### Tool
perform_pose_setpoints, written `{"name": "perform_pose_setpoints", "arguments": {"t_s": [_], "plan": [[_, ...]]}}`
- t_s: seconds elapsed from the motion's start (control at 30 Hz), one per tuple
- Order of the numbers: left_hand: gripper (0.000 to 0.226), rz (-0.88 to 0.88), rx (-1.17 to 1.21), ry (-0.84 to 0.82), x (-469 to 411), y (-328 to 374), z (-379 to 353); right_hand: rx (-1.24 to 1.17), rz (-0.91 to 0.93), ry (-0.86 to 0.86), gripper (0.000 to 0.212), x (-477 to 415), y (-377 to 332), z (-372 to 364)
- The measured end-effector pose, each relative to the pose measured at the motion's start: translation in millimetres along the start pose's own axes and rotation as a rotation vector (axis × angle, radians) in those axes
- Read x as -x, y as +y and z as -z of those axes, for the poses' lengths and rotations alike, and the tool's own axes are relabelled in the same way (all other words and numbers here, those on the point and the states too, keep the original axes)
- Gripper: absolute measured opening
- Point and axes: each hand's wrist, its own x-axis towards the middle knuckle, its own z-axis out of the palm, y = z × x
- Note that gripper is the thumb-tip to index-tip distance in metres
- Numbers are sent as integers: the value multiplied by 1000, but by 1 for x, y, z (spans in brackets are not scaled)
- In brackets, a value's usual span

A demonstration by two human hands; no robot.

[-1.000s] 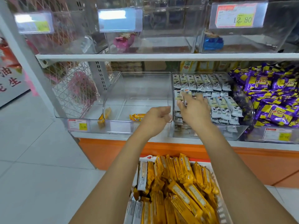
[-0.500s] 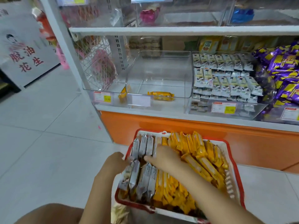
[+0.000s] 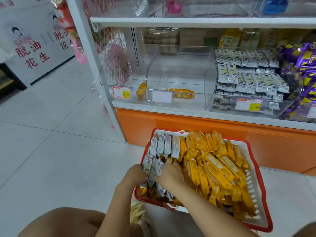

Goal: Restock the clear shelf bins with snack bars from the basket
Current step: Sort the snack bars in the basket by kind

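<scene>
Red-rimmed basket [image 3: 251,178] sits on the floor [image 3: 59,151] in front of the orange shelf base [image 3: 188,127], packed w/ yellow bars [image 3: 213,168] on the right & silver bars [image 3: 162,146] along its left side. Both hands are down in its front-left corner, close together: L hand [image 3: 135,175] & R hand [image 3: 169,175] clamp a bunch of silver bars between them, fingers curled, tips buried in the pile. Up on the shelf, mid bin [image 3: 181,65] has a lone bar [image 3: 181,93] lying flat nr the front; left bin [image 3: 109,71] has a leaning bar [image 3: 142,89] against its right wall; right bin [image 3: 282,108] is stacked w/ white packs [image 3: 248,77]. Purple packs [image 3: 301,65] fill the far right.
</scene>
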Motion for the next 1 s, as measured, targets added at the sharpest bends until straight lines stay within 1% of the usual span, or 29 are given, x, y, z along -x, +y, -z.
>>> {"name": "perform_pose_setpoints", "arguments": {"t_s": [0.03, 0.1, 0.13, 0.17, 0.23, 0.27, 0.3, 0.33, 0.37, 0.4, 0.47, 0.5, 0.57, 0.63, 0.7, 0.77, 0.83, 0.9, 0.93, 1.0], "plan": [[10, 4, 2, 3, 3, 1, 2, -56, -7, -8, 85, 0, 1, 5], [18, -19, 13, 76, 9, 9, 9, -241, 5, -37, 92, -1, 5, 19], [17, -75, 43, 129, 14, 15, 13, -355, 9, -47, 93, 0, 7, 30], [18, -150, 102, 143, 19, 24, 17, -461, 18, -38, 90, 2, 10, 42], [23, -327, 259, 43, 36, 49, 24, -578, 53, 35, 77, 8, 14, 68], [22, -386, 316, -6, 45, 63, 26, -593, 81, 78, 76, 10, 15, 80], [25, -425, 341, -12, 53, 77, 28, -589, 107, 121, 78, 11, 17, 89], [29, -459, 336, 20, 59, 89, 29, -586, 136, 167, 80, 12, 18, 98], [31, -487, 335, 60, 64, 100, 30, -595, 168, 203, 76, 13, 21, 107], [30, -521, 360, 81, 67, 110, 32, -613, 207, 232, 68, 17, 24, 115], [24, -575, 519, 29, 69, 124, 35, -719, 286, 234, 48, 23, 35, 135], [23, -568, 634, -25, 68, 129, 38, -828, 314, 188, 44, 25, 42, 145], [29, -544, 849, -181, 66, 137, 41, -1048, 352, 78, 50, 28, 61, 163], [38, -546, 1021, -332, 64, 147, 39, -1096, 386, 42, 48, 30, 79, 176], [44, -521, 1168, -431, 64, 161, 33, -1053, 408, 73, 43, 31, 90, 184], [39, -476, 1264, -452, 65, 178, 25, -1085, 422, 140, 33, 32, 98, 188], [35, -443, 1255, -389, 64, 195, 17, -1138, 430, 199, 29, 31, 102, 187], [38, -430, 1246, -342, 61, 209, 13, -1205, 410, 267, 29, 26, 107, 184], [39, -433, 1255, -354, 59, 216, 12, -1263, 388, 289, 27, 25, 110, 185], [41, -441, 1281, -413, 56, 226, 12, -1450, 325, 274, 22, 22, 117, 188]]}}
